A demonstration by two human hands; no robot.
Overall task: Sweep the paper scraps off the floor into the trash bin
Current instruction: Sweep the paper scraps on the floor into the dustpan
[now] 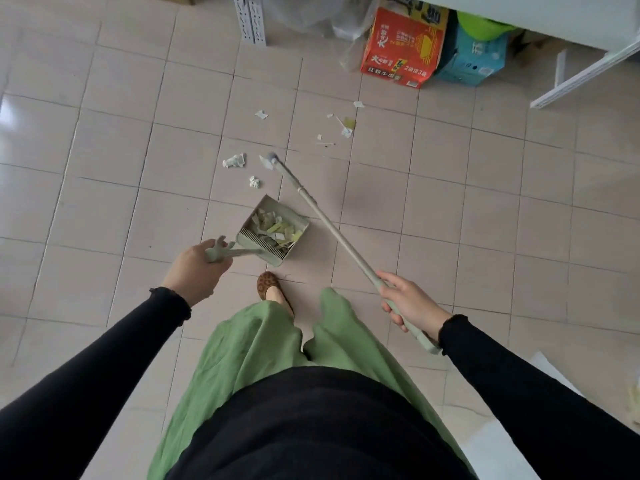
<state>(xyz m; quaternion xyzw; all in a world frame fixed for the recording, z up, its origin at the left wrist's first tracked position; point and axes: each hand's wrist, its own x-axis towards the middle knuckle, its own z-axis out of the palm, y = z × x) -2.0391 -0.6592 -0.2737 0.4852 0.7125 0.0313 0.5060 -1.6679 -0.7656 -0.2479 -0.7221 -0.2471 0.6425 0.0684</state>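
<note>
Your left hand [195, 268] grips the dustpan [273, 230] handle and your right hand [412, 303] grips the broom [347, 242]. Keep the pan's lip flat on the floor, then draw the paper scraps [235, 161] at twelve o'clock in with short strokes.

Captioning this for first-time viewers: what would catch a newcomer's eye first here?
The dustpan at centre, heaped with paper scraps, draws the eye first; the left hand grips its handle. The right hand holds a long broom slanting toward loose scraps on the tiled floor beyond the pan. A bright red carton stands out at the top.
</note>
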